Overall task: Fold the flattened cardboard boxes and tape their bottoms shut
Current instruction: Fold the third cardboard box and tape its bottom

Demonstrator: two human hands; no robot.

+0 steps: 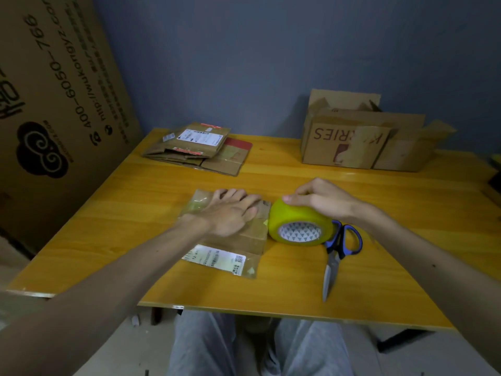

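A small cardboard box [245, 240] with a white shipping label lies on the yellow table [135, 226], in the middle. My left hand [230, 211] presses flat on its top, fingers straight. Against the box's right edge stands a yellow tape roll [298, 221]. My right hand [320, 198] grips the roll from above, thumb on its left side. A stack of flattened cardboard boxes [198, 147] lies at the far left of the table.
Blue-handled scissors [339, 251] lie just right of the roll, blades toward me. Two open folded boxes [360, 142] stand at the back right. A large printed carton [54, 104] leans at the left. The table's front edge is near my knees.
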